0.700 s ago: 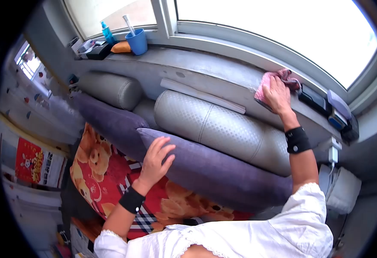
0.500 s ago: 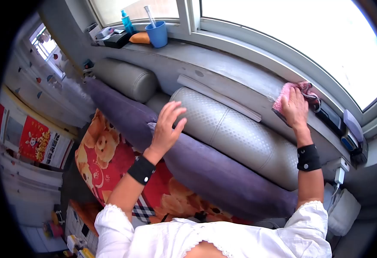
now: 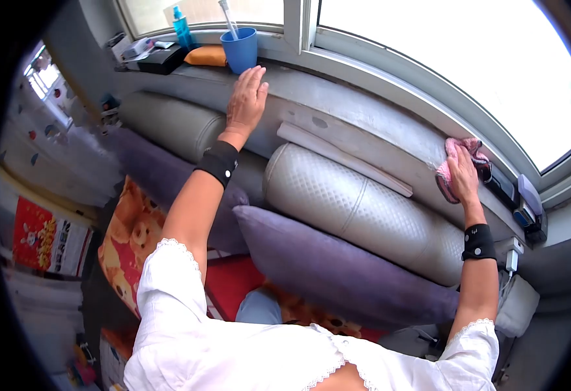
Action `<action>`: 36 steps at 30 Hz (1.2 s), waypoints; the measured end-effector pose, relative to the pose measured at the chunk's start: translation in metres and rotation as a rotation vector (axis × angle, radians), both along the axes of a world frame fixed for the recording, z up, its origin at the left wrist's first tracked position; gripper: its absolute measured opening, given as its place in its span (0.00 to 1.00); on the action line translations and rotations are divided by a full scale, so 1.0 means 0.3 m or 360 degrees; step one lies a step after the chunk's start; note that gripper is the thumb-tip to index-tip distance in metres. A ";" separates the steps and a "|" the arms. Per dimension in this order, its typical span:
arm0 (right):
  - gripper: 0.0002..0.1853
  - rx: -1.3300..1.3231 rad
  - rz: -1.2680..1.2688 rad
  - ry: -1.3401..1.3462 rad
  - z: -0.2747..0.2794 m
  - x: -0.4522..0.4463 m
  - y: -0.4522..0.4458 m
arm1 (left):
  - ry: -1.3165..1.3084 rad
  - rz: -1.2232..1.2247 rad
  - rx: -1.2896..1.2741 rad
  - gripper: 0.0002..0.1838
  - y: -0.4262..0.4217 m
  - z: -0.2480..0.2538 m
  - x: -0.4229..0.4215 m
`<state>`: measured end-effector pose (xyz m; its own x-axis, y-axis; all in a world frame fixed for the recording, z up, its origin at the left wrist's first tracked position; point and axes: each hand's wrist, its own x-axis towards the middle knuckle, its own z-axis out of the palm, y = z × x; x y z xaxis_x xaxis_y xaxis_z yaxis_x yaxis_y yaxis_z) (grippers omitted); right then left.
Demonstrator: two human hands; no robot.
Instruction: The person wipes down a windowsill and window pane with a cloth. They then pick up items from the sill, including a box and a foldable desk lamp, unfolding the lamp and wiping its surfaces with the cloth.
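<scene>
- Lying palm down on a pink fabric cloth with dark edging [image 3: 443, 174], the right hand [image 3: 462, 172] had its fingers extended over the folds, not clenched.
- The cloth sat bunched on the grey windowsill [image 3: 347, 104], beyond the right part of the quilted silver-grey bolster [image 3: 357, 195].
- It looked light, soft and unbreakable, apt to crumple; a flat palm over its thicker folds seemed the surest hold.
- The left hand [image 3: 245, 104] was empty, fingers released and reaching out, beyond the bolster's left end, near the blue plastic cup [image 3: 240, 52]; contact could not be told.
- That cup, holding a pale-handled item [image 3: 227, 18], seemed light, stiff and tippable, best taken round its wall.
</scene>
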<state>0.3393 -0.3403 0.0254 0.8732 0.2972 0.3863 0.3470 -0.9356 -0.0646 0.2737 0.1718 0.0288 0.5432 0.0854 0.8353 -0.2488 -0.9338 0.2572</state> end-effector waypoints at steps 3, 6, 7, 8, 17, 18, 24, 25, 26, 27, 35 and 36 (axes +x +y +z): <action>0.25 0.0174 -0.0114 0.0035 0.035 -0.049 0.052 | -0.0026 -0.0022 0.0054 0.18 0.072 -0.048 0.129; 0.23 0.0143 0.0241 -0.0125 -0.019 -0.049 0.203 | -0.0112 0.0062 0.0217 0.19 0.074 -0.107 0.168; 0.23 0.0264 0.0323 -0.0058 -0.006 -0.076 0.346 | -0.0111 0.0078 0.0218 0.20 0.071 -0.109 0.162; 0.23 0.0393 0.0402 0.0007 0.021 -0.107 0.525 | -0.0112 0.0040 0.0222 0.20 0.079 -0.110 0.152; 0.18 0.0306 0.1118 -0.0147 0.031 0.035 1.300 | -0.0252 -0.0067 0.0065 0.30 0.064 -0.123 0.186; 0.16 0.0276 0.1235 -0.0093 0.034 0.083 1.340 | -0.0239 -0.0107 0.0026 0.30 0.063 -0.121 0.184; 0.17 0.0304 0.1273 0.0135 0.061 0.111 1.290 | -0.0132 -0.0205 0.0185 0.29 0.078 -0.111 0.165; 0.19 0.0337 0.1274 0.0085 0.047 0.091 1.219 | -0.0082 -0.0187 0.0247 0.28 0.080 -0.107 0.152; 0.21 0.0375 0.1274 0.0032 0.034 0.066 1.146 | -0.0034 -0.0168 0.0318 0.28 0.085 -0.104 0.144; 0.22 0.0347 0.1139 0.0315 0.080 0.028 1.056 | -0.0068 -0.0147 0.0355 0.27 0.084 -0.101 0.148; 0.24 -0.0003 0.0190 0.0122 0.070 -0.128 0.374 | -0.0077 -0.0107 0.0470 0.22 0.078 -0.091 0.149; 0.24 -0.0060 0.0215 0.0029 0.057 -0.119 0.288 | -0.0058 -0.0106 0.0455 0.22 0.076 -0.093 0.151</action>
